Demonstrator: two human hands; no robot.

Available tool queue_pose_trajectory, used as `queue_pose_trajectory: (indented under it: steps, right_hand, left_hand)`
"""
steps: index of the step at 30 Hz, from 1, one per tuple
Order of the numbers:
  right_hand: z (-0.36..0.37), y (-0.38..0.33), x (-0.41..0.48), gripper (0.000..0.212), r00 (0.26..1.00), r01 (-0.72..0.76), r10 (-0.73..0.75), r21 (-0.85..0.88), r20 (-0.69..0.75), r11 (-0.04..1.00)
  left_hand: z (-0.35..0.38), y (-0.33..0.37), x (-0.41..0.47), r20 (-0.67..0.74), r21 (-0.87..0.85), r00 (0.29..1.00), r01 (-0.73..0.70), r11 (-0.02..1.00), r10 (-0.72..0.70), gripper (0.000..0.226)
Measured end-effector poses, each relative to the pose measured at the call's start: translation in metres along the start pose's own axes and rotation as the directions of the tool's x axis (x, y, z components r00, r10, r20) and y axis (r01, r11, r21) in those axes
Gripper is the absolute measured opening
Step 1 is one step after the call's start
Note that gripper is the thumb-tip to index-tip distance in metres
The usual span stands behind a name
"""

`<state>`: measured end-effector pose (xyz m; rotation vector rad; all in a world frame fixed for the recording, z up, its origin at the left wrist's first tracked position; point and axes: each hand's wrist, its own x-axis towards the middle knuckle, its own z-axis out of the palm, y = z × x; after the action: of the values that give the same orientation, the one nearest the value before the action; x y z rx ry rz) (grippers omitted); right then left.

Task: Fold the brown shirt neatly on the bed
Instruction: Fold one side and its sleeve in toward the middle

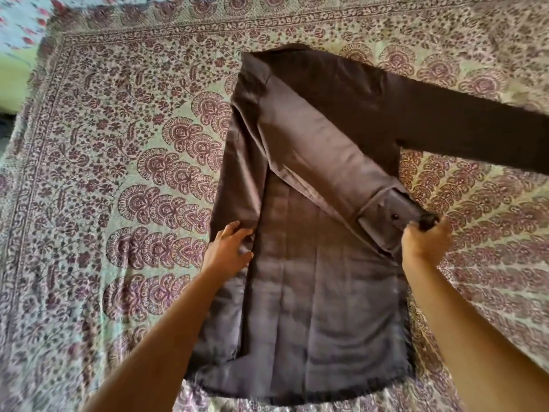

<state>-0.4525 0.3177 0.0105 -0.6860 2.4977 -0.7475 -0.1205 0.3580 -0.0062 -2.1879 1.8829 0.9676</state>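
Note:
The brown shirt (320,292) lies on the bed, collar end far from me, hem near me. Its left side is folded inward over the body. One sleeve (323,156) lies diagonally across the shirt, running from the far left shoulder down to the right. My right hand (424,237) grips the buttoned cuff (386,221) of that sleeve at the shirt's right edge. My left hand (230,249) rests with spread fingers on the folded left edge. The other sleeve (475,135) stretches out to the right across the bed.
A patterned bedspread (133,188) in maroon and pale green covers the bed on every side of the shirt. A floral sheet (26,22) shows at the far left corner, beyond the bedspread's border.

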Motion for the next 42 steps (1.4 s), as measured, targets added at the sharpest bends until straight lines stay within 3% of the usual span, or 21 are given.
queue_pose_trajectory:
  steps: [4, 6, 14, 17, 20, 24, 27, 31, 34, 36, 39, 42]
  right_hand:
    - [0.004, 0.003, 0.010, 0.059, 0.993, 0.096, -0.108, -0.245, -0.039, 0.965]
    - [0.016, -0.010, 0.003, 0.058, 0.976, 0.189, -0.211, -0.287, -0.046, 0.939]
    - [0.112, -0.133, -0.027, 0.038, 0.772, 0.627, -0.617, -0.022, 0.154, 0.779]
    - [0.149, -0.181, -0.023, 0.034, 0.717, 0.658, -0.621, -0.011, 0.316, 0.753]
    - [0.180, -0.218, -0.013, 0.036, 0.747, 0.632, -0.557, -0.126, 0.363, 0.765]
    - [0.217, -0.240, 0.010, 0.045, 0.835, 0.534, -0.465, -0.232, 0.294, 0.813]
    - [0.239, -0.242, 0.022, 0.033, 0.807, 0.583, -0.511, -0.260, 0.295, 0.770]
    - [0.253, -0.255, 0.043, 0.025, 0.756, 0.650, -0.647, -0.237, 0.098, 0.723]
    - [0.260, -0.267, 0.068, 0.023, 0.644, 0.746, -0.755, -0.316, 0.120, 0.586]
    - [0.264, -0.270, 0.084, 0.022, 0.579, 0.801, -0.794, -0.317, 0.188, 0.509]
    - [0.269, -0.268, 0.095, 0.023, 0.554, 0.811, -0.814, -0.333, 0.175, 0.481]
    - [0.273, -0.267, 0.093, 0.027, 0.547, 0.803, -0.824, -0.369, 0.145, 0.468]
  left_hand:
    - [-0.006, -0.002, 0.008, -0.011, -0.018, 1.000, -0.027, 0.999, 0.027, 0.046]
    - [-0.012, -0.001, 0.016, -0.014, -0.023, 1.000, -0.028, 0.999, 0.028, 0.042]
    - [-0.063, -0.001, 0.089, -0.179, -0.085, 0.984, -0.027, 0.996, 0.012, 0.024]
    - [-0.096, 0.010, 0.129, -0.314, -0.128, 0.949, -0.029, 0.991, -0.013, 0.025]
    - [-0.132, 0.020, 0.180, -0.424, -0.212, 0.905, -0.068, 0.975, -0.029, 0.034]
    - [-0.177, 0.035, 0.259, -0.482, -0.166, 0.867, -0.234, 0.958, 0.128, 0.041]
    - [-0.206, 0.051, 0.310, -0.434, -0.033, 0.848, -0.352, 0.935, 0.304, 0.055]
    - [-0.223, 0.061, 0.366, -0.235, 0.083, 0.840, -0.484, 0.871, 0.489, 0.061]
    - [-0.233, 0.060, 0.395, -0.080, 0.021, 0.905, -0.418, 0.908, 0.418, 0.051]
    - [-0.237, 0.056, 0.408, -0.065, 0.050, 0.925, -0.372, 0.927, 0.374, 0.038]
    - [-0.234, 0.049, 0.417, -0.259, -0.076, 0.933, -0.276, 0.958, 0.249, 0.027]
    - [-0.218, 0.048, 0.421, -0.426, -0.148, 0.894, -0.223, 0.963, 0.142, 0.026]
